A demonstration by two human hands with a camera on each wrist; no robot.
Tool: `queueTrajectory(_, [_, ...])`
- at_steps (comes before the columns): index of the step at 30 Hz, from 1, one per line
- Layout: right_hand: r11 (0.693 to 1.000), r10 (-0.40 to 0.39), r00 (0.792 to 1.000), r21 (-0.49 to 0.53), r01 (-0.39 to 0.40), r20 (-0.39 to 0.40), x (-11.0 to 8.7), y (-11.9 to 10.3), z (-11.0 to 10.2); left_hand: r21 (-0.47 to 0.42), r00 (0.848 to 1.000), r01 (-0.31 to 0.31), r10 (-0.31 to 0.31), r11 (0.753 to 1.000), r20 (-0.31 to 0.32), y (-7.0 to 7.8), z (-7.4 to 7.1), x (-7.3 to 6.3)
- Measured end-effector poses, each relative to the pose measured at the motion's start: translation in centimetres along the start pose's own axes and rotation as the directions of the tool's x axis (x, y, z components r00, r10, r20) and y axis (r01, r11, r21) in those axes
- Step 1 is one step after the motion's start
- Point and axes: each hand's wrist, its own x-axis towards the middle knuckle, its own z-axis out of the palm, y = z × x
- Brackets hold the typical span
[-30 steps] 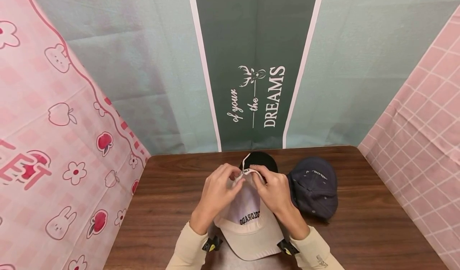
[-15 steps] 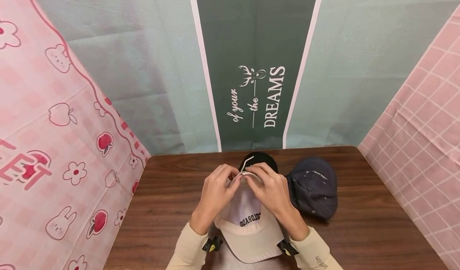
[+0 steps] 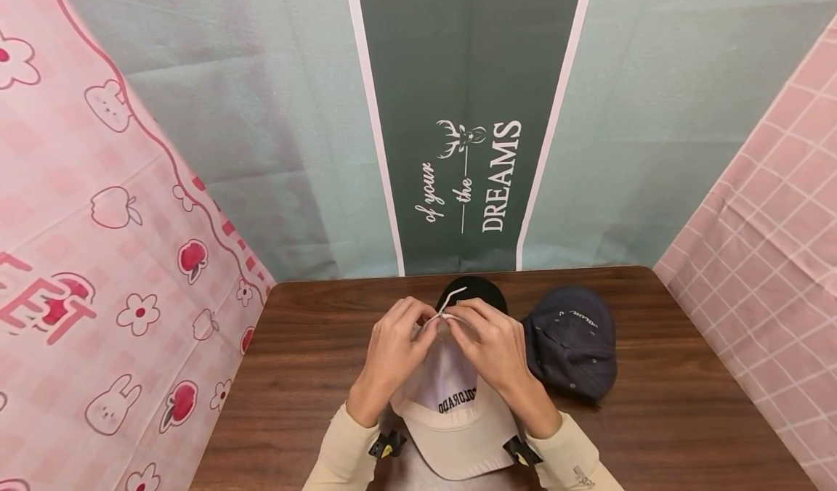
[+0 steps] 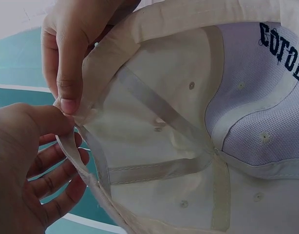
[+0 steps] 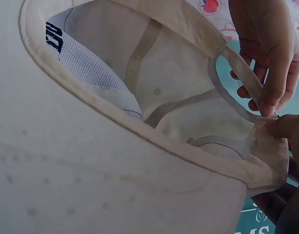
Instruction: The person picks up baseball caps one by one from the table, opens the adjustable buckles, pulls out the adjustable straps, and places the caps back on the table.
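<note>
As the left hand (image 3: 392,338) and right hand (image 3: 498,342) pinch its back strap (image 5: 244,73) between fingers (image 4: 69,83), the cream Colorado baseball cap (image 3: 454,429), over the near side of the tabletop (image 3: 281,404), should handle light and pliable, best gripped at the strap ends.

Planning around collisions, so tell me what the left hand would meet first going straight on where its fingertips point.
Most likely the right hand, close opposite the left hand at the back strap of the cream COLORADO baseball cap. The black baseball cap seems farther away, though depth is unclear.
</note>
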Motion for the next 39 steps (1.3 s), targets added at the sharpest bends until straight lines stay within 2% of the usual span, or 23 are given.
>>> queueTrajectory(11, [1.000,0.010,1.000,-0.001,-0.010,-0.015,-0.08,0.20,0.11,0.007,1.000,-0.023,0.024,1.000,-0.018,-0.12,0.10,0.02])
queueTrajectory(27, [0.999,0.026,0.999,-0.019,-0.026,-0.042,0.09,0.41,0.10,0.003,0.999,0.017,-0.017,1.000,0.027,-0.23,-0.35,-0.04])
queueTrajectory(39, [0.999,0.048,0.998,-0.012,-0.048,-0.043,0.10,0.43,-0.10,0.022,0.999,0.014,-0.014,1.000,0.031,-0.51,-0.60,-0.15])
